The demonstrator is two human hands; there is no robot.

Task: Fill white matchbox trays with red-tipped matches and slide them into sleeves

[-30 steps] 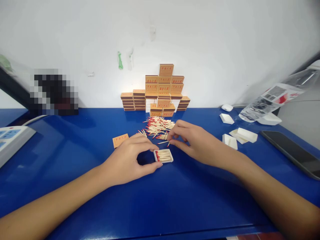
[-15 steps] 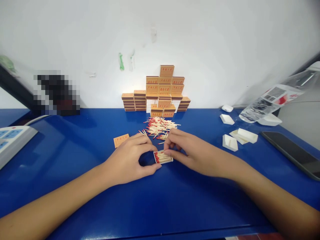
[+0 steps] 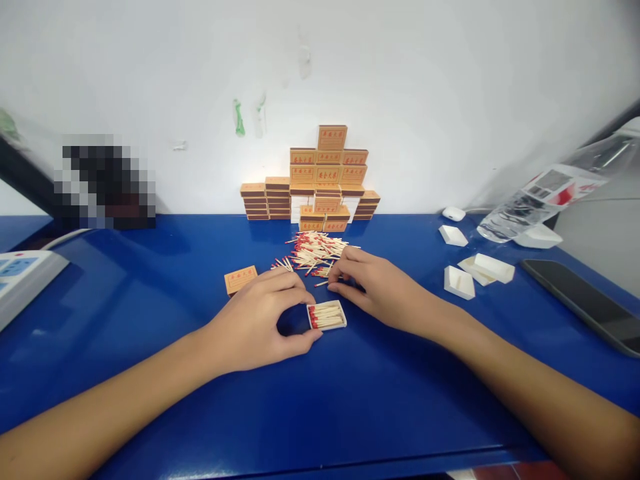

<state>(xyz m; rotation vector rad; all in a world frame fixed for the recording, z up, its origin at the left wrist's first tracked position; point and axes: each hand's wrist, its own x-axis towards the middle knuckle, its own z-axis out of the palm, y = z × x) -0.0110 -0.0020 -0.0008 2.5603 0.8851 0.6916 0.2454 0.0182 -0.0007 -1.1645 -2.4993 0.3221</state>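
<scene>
A small white matchbox tray (image 3: pixel 327 315) holding red-tipped matches lies on the blue table (image 3: pixel 320 400). My left hand (image 3: pixel 260 320) curls round the tray's left end, thumb and forefinger pinching it. My right hand (image 3: pixel 370 283) rests just behind the tray at the near edge of a loose pile of matches (image 3: pixel 314 253), fingertips pinched at a match lying there. An orange matchbox sleeve (image 3: pixel 240 279) lies flat to the left of my left hand.
Stacked orange matchboxes (image 3: pixel 320 183) stand against the white wall. Several empty white trays (image 3: pixel 475 270) lie at the right, with a phone (image 3: pixel 585 303), a plastic bag (image 3: pixel 545 197) and a white earbud case (image 3: pixel 454 213). A power strip (image 3: pixel 20 283) sits at the far left.
My right hand lowered matches into the tray, then drew back up to the pile's edge. The left hand has kept its hold on the tray.
</scene>
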